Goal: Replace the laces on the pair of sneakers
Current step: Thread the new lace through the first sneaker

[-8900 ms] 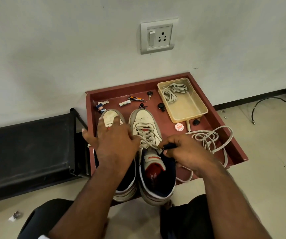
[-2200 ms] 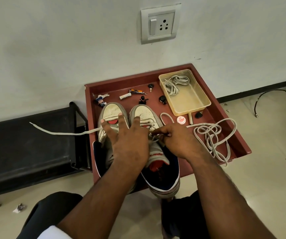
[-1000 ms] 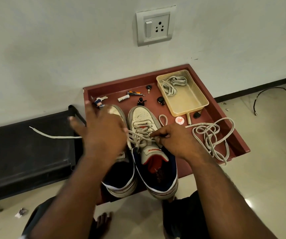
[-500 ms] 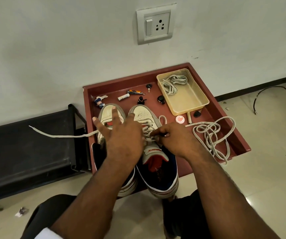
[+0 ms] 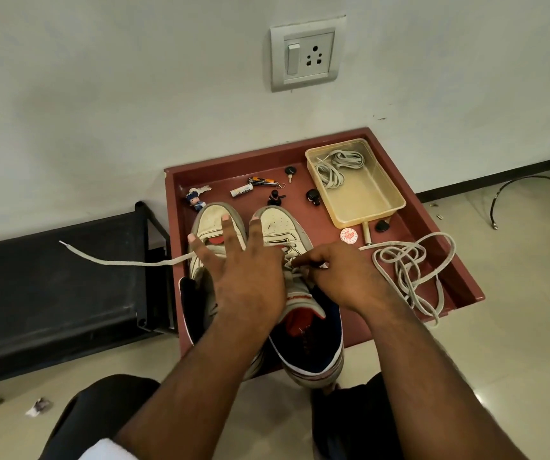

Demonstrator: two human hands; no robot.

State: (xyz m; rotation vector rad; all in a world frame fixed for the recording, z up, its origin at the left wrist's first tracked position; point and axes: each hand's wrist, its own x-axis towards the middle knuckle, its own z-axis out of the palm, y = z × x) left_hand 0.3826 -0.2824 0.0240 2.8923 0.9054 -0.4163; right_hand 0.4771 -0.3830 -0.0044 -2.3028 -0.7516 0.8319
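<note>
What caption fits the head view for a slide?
Right hand pinches the lace on the right sneaker; left hand spreads open over both shoes.

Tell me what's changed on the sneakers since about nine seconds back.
A lace end has been pulled out to the left across the black bench. The left hand went from resting on the left sneaker to fingers spread over both shoes. The right hand still pinches the lace on the right sneaker. The loose lace pile and beige tray stayed put.
</note>
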